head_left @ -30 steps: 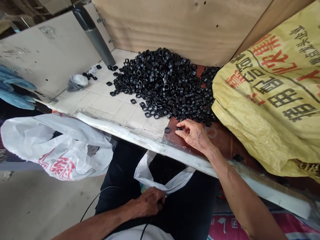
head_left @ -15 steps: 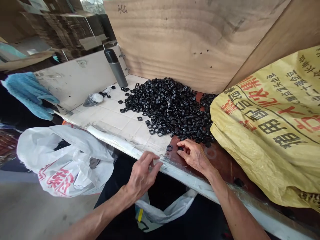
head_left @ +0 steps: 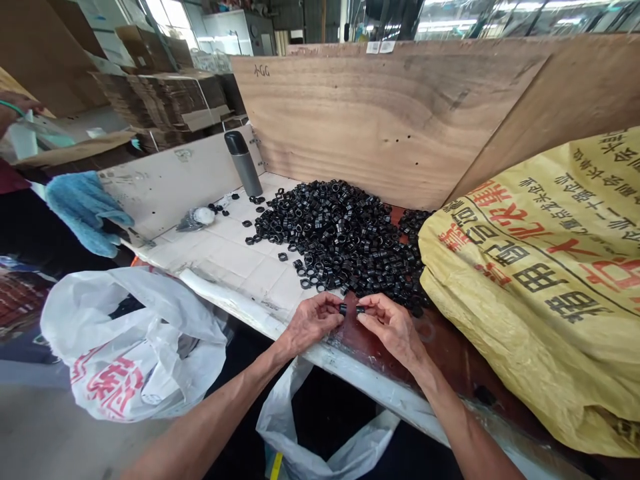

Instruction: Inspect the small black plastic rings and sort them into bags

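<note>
My left hand (head_left: 311, 324) pinches a small black ring (head_left: 343, 309) between thumb and fingers, over the table's front edge. Close by on the right, my right hand (head_left: 393, 328) is closed on another black ring (head_left: 360, 309). The two rings face each other with a narrow gap between them; fingertips partly cover both. Just beyond my hands lies a large heap of black rings (head_left: 345, 233), spread over white tiles and a red-brown surface. A few loose rings lie at the heap's left side.
A yellow woven sack (head_left: 540, 287) stands at the right, against the heap. Behind is a wooden board (head_left: 380, 120). A grey bottle (head_left: 244, 167), a small plastic bag (head_left: 197, 218) and a blue cloth (head_left: 87, 213) are at the left. A white bag (head_left: 135, 340) hangs below the edge. A person is partly visible far left.
My left hand has moved right and now holds a ring; the loose ring near the edge is no longer seen there. My right hand still holds its ring. The view has tilted up.
</note>
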`<action>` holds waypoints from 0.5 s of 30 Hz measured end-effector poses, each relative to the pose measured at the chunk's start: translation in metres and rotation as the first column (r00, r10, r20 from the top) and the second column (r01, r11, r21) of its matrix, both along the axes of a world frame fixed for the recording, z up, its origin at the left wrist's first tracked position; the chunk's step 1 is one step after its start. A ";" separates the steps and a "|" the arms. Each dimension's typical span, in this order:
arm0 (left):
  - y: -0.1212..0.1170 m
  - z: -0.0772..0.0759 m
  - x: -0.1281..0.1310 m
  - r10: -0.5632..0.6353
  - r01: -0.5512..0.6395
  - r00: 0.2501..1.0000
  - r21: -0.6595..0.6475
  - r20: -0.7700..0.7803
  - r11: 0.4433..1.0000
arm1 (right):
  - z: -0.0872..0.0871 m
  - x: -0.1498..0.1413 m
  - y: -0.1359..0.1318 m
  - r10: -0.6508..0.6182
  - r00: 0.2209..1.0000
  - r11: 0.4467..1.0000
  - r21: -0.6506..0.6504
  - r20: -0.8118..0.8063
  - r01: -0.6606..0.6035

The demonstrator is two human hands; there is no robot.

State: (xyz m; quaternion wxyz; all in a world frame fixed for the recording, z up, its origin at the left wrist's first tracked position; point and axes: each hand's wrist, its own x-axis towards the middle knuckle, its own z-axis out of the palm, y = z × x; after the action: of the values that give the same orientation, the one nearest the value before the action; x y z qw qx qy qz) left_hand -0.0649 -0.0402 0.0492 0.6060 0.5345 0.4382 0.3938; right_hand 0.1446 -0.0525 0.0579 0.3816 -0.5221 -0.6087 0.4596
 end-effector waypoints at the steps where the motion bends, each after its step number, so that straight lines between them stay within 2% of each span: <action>1: 0.001 0.000 -0.002 -0.006 0.013 0.994 -0.061 0.112 0.998 | 0.000 -0.001 0.000 -0.004 1.000 1.000 0.004 -0.010 0.004; 4: 0.004 0.001 -0.006 0.000 0.035 0.963 -0.125 0.270 0.992 | 0.000 -0.004 -0.002 0.007 0.999 1.000 0.009 -0.052 -0.007; 11: 0.002 0.007 -0.006 -0.049 0.078 0.951 -0.086 0.304 0.993 | 0.005 -0.008 -0.004 0.103 0.993 0.986 0.138 -0.060 -0.094; 13: 0.001 0.007 -0.005 -0.046 0.077 0.950 -0.089 0.309 0.993 | 0.005 -0.010 -0.004 0.106 0.991 0.988 0.121 -0.076 -0.097; 15: 0.003 0.005 -0.004 -0.046 0.081 0.949 -0.098 0.313 0.992 | 0.004 -0.011 -0.004 0.050 0.992 0.997 0.072 -0.120 -0.042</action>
State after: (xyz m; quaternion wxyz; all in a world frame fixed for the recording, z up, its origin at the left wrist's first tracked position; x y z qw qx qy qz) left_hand -0.0689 -0.0374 0.0538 0.7079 0.4460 0.3411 0.4284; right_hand 0.1333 -0.0560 0.0618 0.4249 -0.4655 -0.6118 0.4780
